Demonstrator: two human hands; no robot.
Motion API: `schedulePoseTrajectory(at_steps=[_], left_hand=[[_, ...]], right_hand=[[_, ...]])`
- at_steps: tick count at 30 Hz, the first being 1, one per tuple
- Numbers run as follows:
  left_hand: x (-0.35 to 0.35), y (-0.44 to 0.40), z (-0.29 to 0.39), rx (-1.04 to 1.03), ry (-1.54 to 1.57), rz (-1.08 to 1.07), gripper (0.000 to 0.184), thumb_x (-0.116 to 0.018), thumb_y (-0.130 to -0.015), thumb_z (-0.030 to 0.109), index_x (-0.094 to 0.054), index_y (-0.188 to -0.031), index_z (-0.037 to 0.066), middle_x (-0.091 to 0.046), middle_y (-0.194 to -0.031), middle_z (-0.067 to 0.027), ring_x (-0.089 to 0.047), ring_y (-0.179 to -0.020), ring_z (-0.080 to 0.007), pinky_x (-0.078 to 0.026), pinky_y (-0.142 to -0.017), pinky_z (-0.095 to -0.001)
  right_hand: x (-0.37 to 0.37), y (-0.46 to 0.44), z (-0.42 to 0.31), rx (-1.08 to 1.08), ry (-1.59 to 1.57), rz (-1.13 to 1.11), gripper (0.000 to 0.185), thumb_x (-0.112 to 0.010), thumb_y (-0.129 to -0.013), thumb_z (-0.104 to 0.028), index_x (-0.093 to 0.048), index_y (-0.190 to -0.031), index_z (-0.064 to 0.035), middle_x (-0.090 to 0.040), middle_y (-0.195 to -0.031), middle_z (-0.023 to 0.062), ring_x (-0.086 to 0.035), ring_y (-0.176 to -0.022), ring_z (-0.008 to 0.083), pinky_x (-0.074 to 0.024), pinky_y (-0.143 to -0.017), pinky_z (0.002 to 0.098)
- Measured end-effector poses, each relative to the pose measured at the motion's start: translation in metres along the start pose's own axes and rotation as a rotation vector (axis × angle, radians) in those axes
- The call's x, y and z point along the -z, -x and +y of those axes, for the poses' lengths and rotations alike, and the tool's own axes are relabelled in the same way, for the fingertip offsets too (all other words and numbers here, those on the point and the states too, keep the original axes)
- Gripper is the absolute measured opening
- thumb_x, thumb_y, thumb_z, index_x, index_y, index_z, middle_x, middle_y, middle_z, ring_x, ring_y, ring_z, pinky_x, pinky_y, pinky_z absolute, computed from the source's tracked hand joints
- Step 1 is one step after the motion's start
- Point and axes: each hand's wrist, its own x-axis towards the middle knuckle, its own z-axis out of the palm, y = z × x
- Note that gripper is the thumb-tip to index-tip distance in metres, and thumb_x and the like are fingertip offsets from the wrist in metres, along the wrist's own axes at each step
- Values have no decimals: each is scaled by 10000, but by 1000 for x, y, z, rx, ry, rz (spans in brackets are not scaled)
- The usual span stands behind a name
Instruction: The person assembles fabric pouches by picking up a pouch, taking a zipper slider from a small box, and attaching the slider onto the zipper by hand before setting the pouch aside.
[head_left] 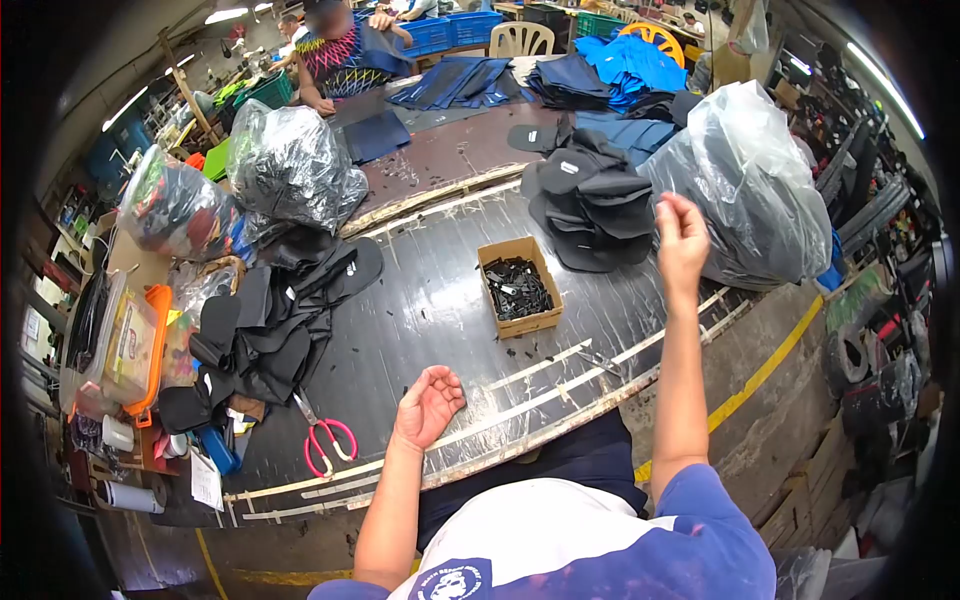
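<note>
Black tabletop (pixel 430 300), leaning cap stack, spill potential everywhere
Big clear plastic bag (pixel 750 190) sits right beside the cap stack (pixel 590 205), so if it slumps I reckon it could shove those caps over, and they look piled pretty unevenly. Messy dark pile (pixel 265 320) on the left could snag and drag if one piece gets yanked. Open cardboard box (pixel 530 325) sits mid-table, left of the stack, full of small black pieces (pixel 515 285); a sleeve or falling cap might tip it. Right hand (pixel 683 240) is up by the stack and bag, fingers bunched, can't tell if it's pinching anything. Left hand (pixel 432 405) is palm up near the edge, fingers apart from the thumb, looks empty. Pink-handled scissors (pixel 313 424) lie near that forearm, so a careless sweep could catch them
</note>
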Motion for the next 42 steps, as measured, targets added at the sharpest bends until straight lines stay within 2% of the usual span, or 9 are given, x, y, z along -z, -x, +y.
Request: schedulePoseTrajectory(at_steps=[9,14,24,26,30,33,35,39,42], left_hand=[[-3,0,0,3,-7,26,331,-548,-1108,313,-681,-1249,46,-725,-1163,-149,-700,-1048,-279,-569,-958,-445],[-14,1,7,-19,-87,36,304,-580,-1094,287,-668,-1246,39,-723,-1135,-132,-699,-1020,-248,-578,-924,-410],[-9,-39,81,-254,-1193,403,150,-681,-1032,176,-727,-1111,57,-718,-1096,-37,-679,-952,-161,-538,-837,-307],[-10,-35,112,-636,-1586,462,119,-714,-991,158,-745,-1060,66,-707,-1052,-14,-664,-934,-144,-522,-831,-292],[2,-17,194,-943,-1983,741,133,-771,-903,178,-780,-990,77,-718,-1097,-97,-676,-1042,-263,-528,-939,-382],[18,-2,245,-891,-2277,1105,190,-779,-885,251,-805,-998,101,-721,-1215,-110,-622,-1235,-306,-466,-1058,-470],[33,6,272,-639,-2352,1433,259,-767,-891,316,-815,-1050,117,-697,-1341,-122,-535,-1393,-285,-403,-1123,-524],[70,12,309,-411,-2354,1191,283,-736,-917,321,-816,-1079,104,-683,-1391,-147,-524,-1429,-284,-374,-1153,-565],[47,8,293,-605,-2334,1110,288,-747,-919,290,-810,-1121,95,-689,-1373,-170,-568,-1386,-292,-394,-1158,-531]], right_hand=[[-49,194,-4,7,128,-614,94,-732,-928,-76,-756,-999,-18,-733,-945,134,-706,-836,260,-560,-758,344],[-38,280,-38,-1,156,-883,104,-776,-896,-119,-753,-988,-76,-725,-1004,85,-687,-949,301,-512,-832,407],[-41,298,-48,213,268,-956,141,-826,-848,-187,-755,-954,-126,-701,-1022,22,-633,-996,257,-443,-913,416],[-40,300,-47,229,264,-937,173,-847,-814,-169,-756,-952,-118,-698,-1005,34,-629,-970,265,-443,-896,406],[-41,300,-46,224,275,-942,168,-846,-815,-167,-753,-945,-117,-693,-1000,35,-626,-959,268,-443,-884,412],[-42,298,-48,227,272,-945,171,-848,-812,-168,-750,-943,-117,-692,-999,36,-624,-957,269,-442,-877,412],[-42,298,-49,230,264,-950,172,-849,-811,-169,-748,-941,-117,-691,-999,36,-624,-956,270,-442,-873,412],[-44,298,-50,226,281,-942,178,-851,-807,-170,-746,-940,-117,-689,-1001,37,-623,-955,271,-443,-871,409],[-43,298,-50,224,290,-947,180,-853,-805,-170,-745,-939,-118,-689,-1006,39,-624,-957,271,-443,-872,406]])
